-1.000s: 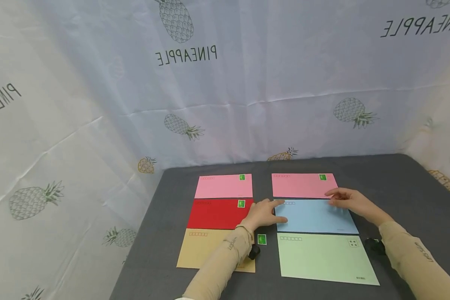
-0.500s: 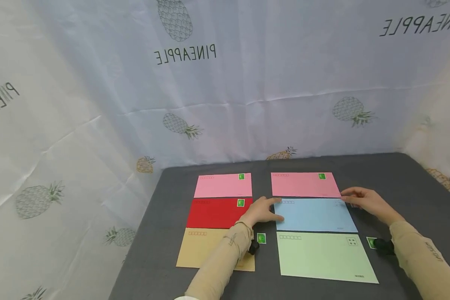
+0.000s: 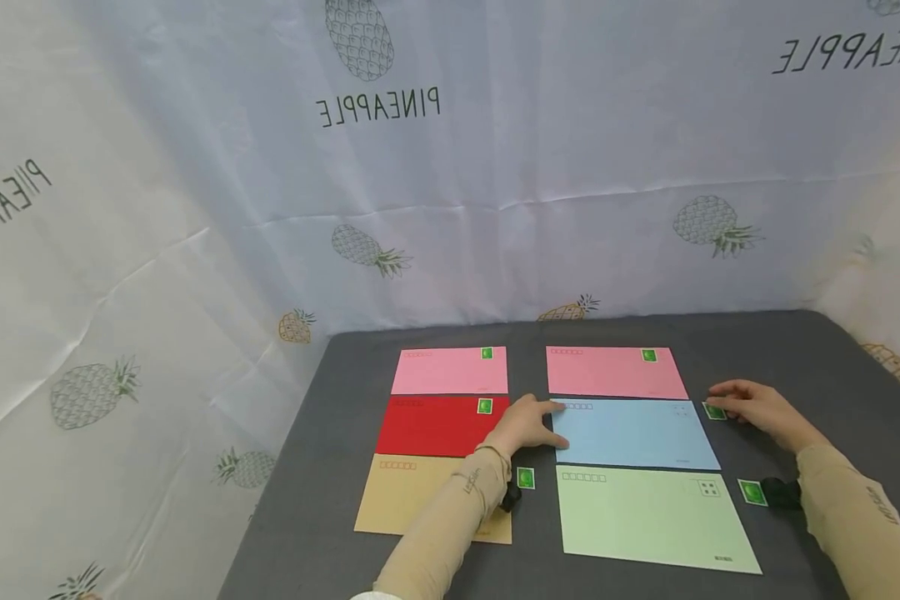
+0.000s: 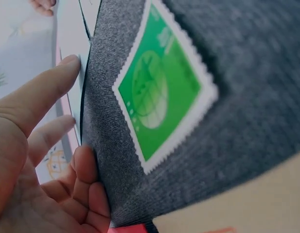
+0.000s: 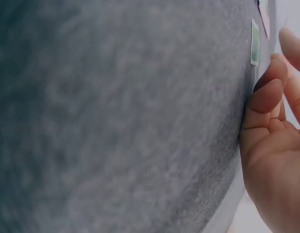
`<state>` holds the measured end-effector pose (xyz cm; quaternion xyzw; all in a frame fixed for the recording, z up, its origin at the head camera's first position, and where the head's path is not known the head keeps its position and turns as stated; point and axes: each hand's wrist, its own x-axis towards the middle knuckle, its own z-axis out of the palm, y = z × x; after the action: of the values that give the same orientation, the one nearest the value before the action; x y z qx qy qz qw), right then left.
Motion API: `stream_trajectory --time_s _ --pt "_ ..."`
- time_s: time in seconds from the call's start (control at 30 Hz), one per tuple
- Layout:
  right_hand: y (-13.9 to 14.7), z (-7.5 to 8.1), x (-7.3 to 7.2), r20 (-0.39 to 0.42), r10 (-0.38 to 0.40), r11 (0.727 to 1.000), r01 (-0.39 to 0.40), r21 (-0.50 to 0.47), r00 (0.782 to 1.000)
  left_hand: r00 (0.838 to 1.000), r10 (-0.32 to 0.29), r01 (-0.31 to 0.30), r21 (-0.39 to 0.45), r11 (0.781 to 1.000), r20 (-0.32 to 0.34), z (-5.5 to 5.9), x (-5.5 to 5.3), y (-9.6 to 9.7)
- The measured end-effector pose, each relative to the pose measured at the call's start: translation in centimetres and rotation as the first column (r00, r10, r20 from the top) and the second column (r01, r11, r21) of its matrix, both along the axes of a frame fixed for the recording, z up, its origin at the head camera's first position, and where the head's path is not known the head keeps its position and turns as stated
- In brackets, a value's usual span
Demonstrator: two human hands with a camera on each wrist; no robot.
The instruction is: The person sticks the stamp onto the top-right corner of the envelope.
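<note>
Along the near side of the dark grey table (image 3: 292, 567), two beige sleeves (image 3: 438, 529) reach in, the left one crossing a yellow envelope (image 3: 401, 500). Right of that lies a light green envelope (image 3: 645, 521), with one loose green stamp (image 3: 526, 477) near its upper left corner and another loose stamp (image 3: 752, 492) just off its right edge, beside a black object (image 3: 782, 493) at the right wrist. Farther out, the left hand (image 3: 525, 423) has thumb and forefinger spread wide at the left edge of a blue envelope (image 3: 633, 433), its other fingers bent; how firmly it presses I cannot tell. The right hand (image 3: 765, 410), loosely curled with thumb and forefinger a narrow gap apart, is at a third stamp (image 3: 714, 412), which lies on the table just right of the blue envelope; whether they touch is unclear. Level with the blue one is a red envelope (image 3: 427, 429), then two pink envelopes (image 3: 607, 375) beyond, all three stamped at upper right. Behind everything hangs a pale pineapple-print cloth (image 3: 487, 267).
</note>
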<state>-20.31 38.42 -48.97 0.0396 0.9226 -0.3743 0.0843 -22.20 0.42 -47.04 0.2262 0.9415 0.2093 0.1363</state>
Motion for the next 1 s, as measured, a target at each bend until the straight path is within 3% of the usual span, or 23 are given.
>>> stream_trajectory --time_s 0.63,1.0 --pt "-0.19 0.26 0.01 0.014 0.022 0.996 -0.023 0.084 1.0 0.999 0.032 -0.032 -0.011 0.999 -0.014 0.2 0.39 0.03" --pt "-0.54 0.49 -0.27 -0.016 0.04 0.987 -0.037 0.159 0.999 1.0 0.012 -0.012 -0.011 1.0 -0.015 0.15 0.3 0.07"
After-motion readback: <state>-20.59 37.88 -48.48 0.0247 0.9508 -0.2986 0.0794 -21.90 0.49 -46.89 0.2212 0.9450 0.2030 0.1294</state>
